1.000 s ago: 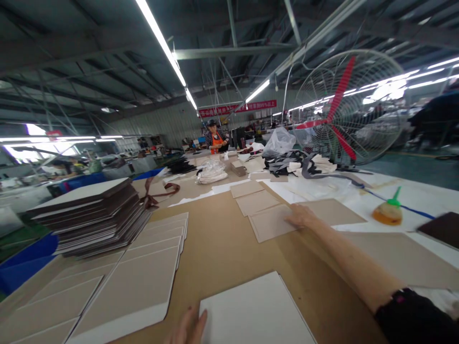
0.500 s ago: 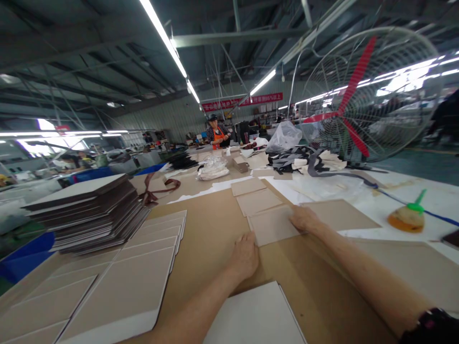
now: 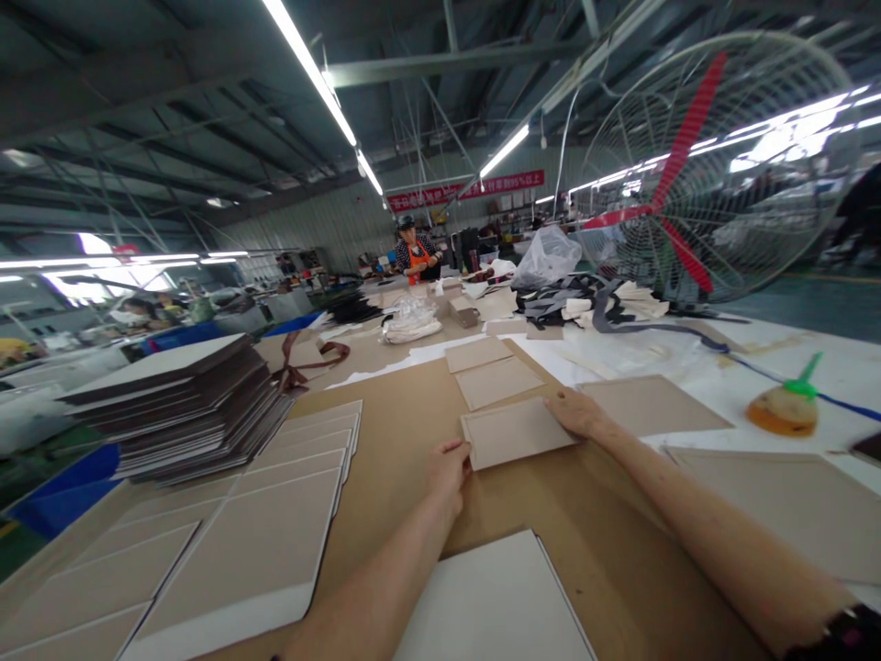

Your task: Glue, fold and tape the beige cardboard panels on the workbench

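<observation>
1. Cardboard panel [image 3: 518, 431] lies flat on the brown tabletop [image 3: 413, 431], nearest of three in a row.
2. Left hand [image 3: 449, 470] touches its left edge, fingers loosely curled, gripping nothing.
3. Right hand [image 3: 576, 411] rests open on its right edge.
4. White board [image 3: 496, 606] lies nearer the person; stacked dark boards [image 3: 179, 404] sit left; a glue bottle [image 3: 785, 408] stands right.

Long fluorescent tube lights [image 3: 313, 78] under the roof lit the hall evenly and brightly. Glare blew out the windows at far left and the strips behind the fan [image 3: 716, 165] at right. Shadows were soft. Wide-angle distortion bent the edges, and the near corners were blurred.
</observation>
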The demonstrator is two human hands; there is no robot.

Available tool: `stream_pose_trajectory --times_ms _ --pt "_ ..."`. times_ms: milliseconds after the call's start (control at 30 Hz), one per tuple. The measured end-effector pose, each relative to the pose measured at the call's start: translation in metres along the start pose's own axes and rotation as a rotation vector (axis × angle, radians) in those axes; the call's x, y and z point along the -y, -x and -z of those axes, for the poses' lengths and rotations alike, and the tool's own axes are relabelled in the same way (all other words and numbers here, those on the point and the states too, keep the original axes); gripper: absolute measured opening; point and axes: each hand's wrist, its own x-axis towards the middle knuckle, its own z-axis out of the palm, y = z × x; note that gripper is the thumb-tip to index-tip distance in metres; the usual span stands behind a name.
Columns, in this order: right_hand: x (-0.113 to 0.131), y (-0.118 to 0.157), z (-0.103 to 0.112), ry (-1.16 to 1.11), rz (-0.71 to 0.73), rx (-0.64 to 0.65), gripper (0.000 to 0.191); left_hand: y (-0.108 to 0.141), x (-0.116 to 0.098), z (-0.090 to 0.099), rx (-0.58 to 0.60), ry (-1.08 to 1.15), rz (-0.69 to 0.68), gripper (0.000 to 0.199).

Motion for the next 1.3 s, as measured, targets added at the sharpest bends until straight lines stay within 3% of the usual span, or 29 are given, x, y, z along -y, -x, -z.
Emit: stream_pose_trajectory --times_ms 133,300,400,500,633,700,767,833,900,1000,1167,1300 --pt "0.016 0.035 0.021 0.031 0.074 -0.071 0.038 0.009 -0.014 0.013 -0.035 0.187 0.041 0.027" --pt "0.051 0.112 0.03 0.066 0.562 -0.091 0.055 0.039 -0.041 0.029 -0.029 0.291 -0.031 0.036" --pt "0.075 0.144 0.034 0.23 0.666 -0.2 0.031 0.068 -0.062 0.029 0.001 0.317 -0.09 0.037" --pt "0.088 0.156 0.048 0.264 0.623 -0.332 0.029 0.098 -0.086 0.028 0.047 0.353 -0.17 0.039" --pt "0.083 0.168 0.069 -0.193 0.427 -0.545 0.025 0.127 -0.106 0.047 0.128 0.305 -0.363 0.026" --pt "0.077 0.18 0.071 -0.551 0.228 -0.584 0.032 0.133 -0.102 0.066 0.092 0.186 -0.493 0.028" --pt "0.074 0.194 0.065 -0.946 0.052 -0.533 0.034 0.136 -0.089 0.085 0.007 0.069 -0.558 0.031" --pt "0.077 0.208 0.054 -1.28 -0.031 -0.449 0.032 0.137 -0.072 0.1 -0.069 0.018 -0.533 0.027" --pt "0.083 0.221 0.042 -1.459 -0.076 -0.371 0.031 0.141 -0.056 0.109 -0.082 0.022 -0.456 0.02" --pt "0.096 0.234 0.029 -1.55 -0.133 -0.278 0.029 0.148 -0.042 0.112 -0.026 0.001 -0.36 0.025" --pt "0.109 0.249 0.02 -1.602 -0.15 -0.203 0.03 0.154 -0.04 0.113 -0.006 -0.009 -0.319 0.033" --pt "0.1 0.254 0.021 -1.459 -0.07 -0.254 0.024 0.154 -0.041 0.124 0.062 0.088 -0.339 0.033"
